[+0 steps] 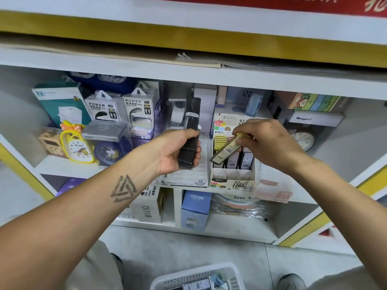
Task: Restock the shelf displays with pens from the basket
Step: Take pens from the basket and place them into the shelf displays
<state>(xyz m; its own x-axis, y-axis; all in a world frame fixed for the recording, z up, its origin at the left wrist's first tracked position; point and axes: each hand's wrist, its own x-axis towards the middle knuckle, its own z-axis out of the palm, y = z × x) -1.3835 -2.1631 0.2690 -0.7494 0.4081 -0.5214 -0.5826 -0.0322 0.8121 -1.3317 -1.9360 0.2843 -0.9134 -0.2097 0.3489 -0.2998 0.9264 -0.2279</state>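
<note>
My left hand [178, 151] grips a stack of slim black cases [188, 149] in front of the shelf. My right hand [266, 141] pinches a flat yellow case [227, 148] by its top end, tilted over the M&G display box [232, 181]. That box holds a row of yellow cases at the back and pink and blue ones nearer the front. To its left stands a white display box marked 2B [188, 176]. The white basket [199, 277] sits on the floor at the bottom edge, with several small packs inside.
Power bank packs [138, 109], a yellow duck clock [76, 143] and a blue clock [109, 152] fill the shelf's left part. A round clock [303, 139] and a Henghui box [314, 119] stand right. Boxes marked DIY [149, 206] and CRUHRE [195, 206] sit on the lower shelf.
</note>
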